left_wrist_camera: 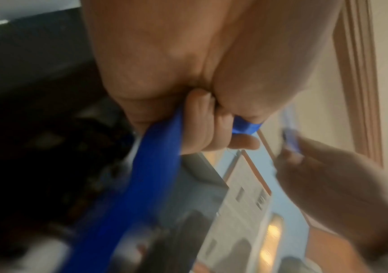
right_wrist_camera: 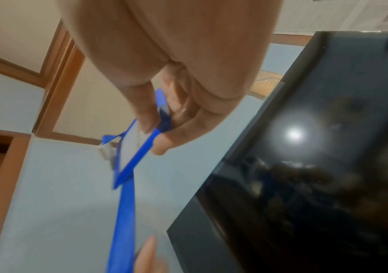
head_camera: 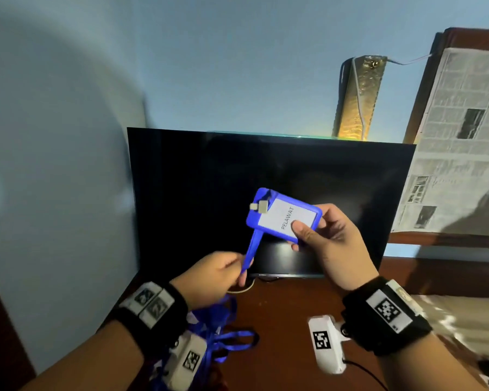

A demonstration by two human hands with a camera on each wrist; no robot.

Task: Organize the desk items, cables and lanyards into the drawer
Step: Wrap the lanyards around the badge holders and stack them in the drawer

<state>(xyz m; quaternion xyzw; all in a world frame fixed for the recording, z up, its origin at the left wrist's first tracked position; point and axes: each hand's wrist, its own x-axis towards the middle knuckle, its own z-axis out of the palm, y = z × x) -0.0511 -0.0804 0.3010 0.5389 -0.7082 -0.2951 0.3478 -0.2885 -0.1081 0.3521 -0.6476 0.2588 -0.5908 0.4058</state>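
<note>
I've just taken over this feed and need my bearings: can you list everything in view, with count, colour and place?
badge holder: one, blue with a white card reading PELAWAT, held up in front of the monitor
lanyard strap: one, blue, runs from the badge holder down through the left hand to a loose heap on the desk
monitor: one, black, screen dark, at the back of the desk
desk: one, dark brown wood, below the hands
newspaper sheet: one, grey-white, upper right
black cable: one, on the desk at lower right
left hand: grips the lanyard strap
right hand: pinches the badge holder
</note>
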